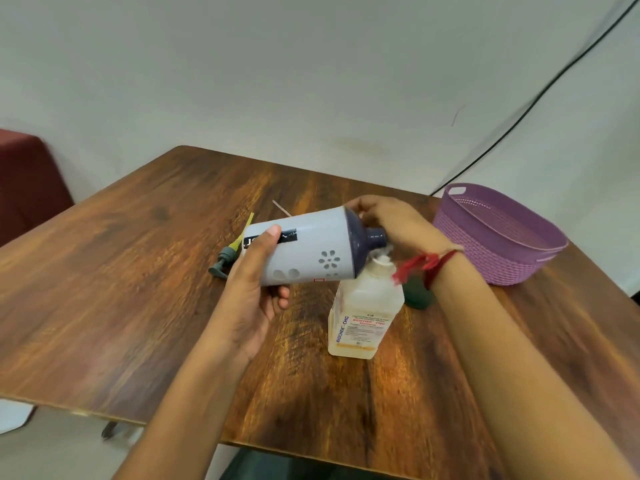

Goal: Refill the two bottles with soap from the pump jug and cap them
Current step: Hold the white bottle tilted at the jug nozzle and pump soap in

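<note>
Risks soap missing neck (375, 236) onto bench (138, 271): left hand (252, 299) grips bottle (311, 247) tilted nearly flat over pump (382, 261) of jug (367, 306); right hand (391, 223) hold there cannot be told.

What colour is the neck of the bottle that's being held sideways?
The bottle has a dark navy neck and shoulder, seen best in the head view.

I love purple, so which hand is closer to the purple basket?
Right. The right hand is by the bottle neck, just left of the basket. The left hand holds the bottle's body, farther left.
</note>
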